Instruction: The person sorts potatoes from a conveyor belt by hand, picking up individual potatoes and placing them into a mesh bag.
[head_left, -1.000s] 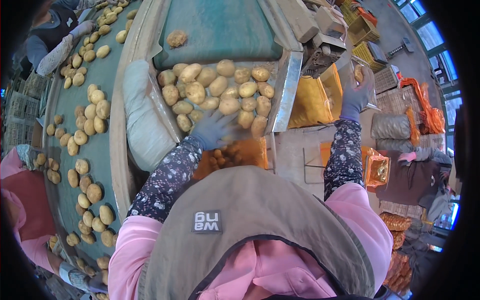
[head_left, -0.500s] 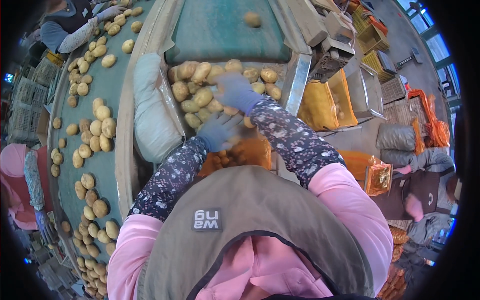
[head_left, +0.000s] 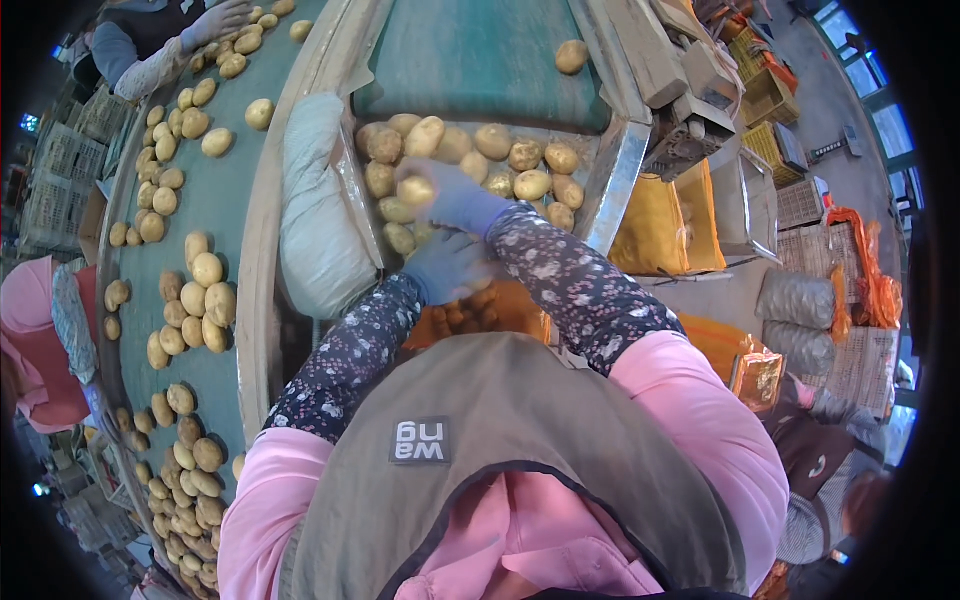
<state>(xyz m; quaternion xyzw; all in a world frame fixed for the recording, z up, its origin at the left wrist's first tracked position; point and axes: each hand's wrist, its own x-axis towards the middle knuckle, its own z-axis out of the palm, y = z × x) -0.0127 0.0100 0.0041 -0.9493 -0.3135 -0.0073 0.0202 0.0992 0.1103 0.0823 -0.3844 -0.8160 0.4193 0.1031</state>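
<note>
Potatoes point(head_left: 492, 142) lie crowded in a shallow metal tray at the lower end of a green belt point(head_left: 480, 60). My right hand point(head_left: 462, 198), in a bluish-purple glove, reaches over the tray's left part. Its fingers are curled round a pale potato point(head_left: 415, 191), slightly blurred. Nearer to me, at the tray's front edge, my left hand point(head_left: 445, 268) wears a similar glove; its fingers are smeared by motion and partly hidden. Right below it hangs an orange mesh bag point(head_left: 515, 308) with potatoes inside. One lone potato point(head_left: 571, 57) is on the green belt, near its right side.
A stuffed pale sack point(head_left: 322, 210) lines the tray's left side. Beyond a wooden rail point(head_left: 262, 200), another belt point(head_left: 145, 375) carries many potatoes, with co-workers at its far side. On the right stand a motor point(head_left: 690, 135), a yellow bag point(head_left: 645, 225) and a metal frame point(head_left: 750, 210).
My right hand has shifted left across the tray and now has a potato in its fingers. The lone potato on the green belt has come down and right. The view has shifted slightly.
</note>
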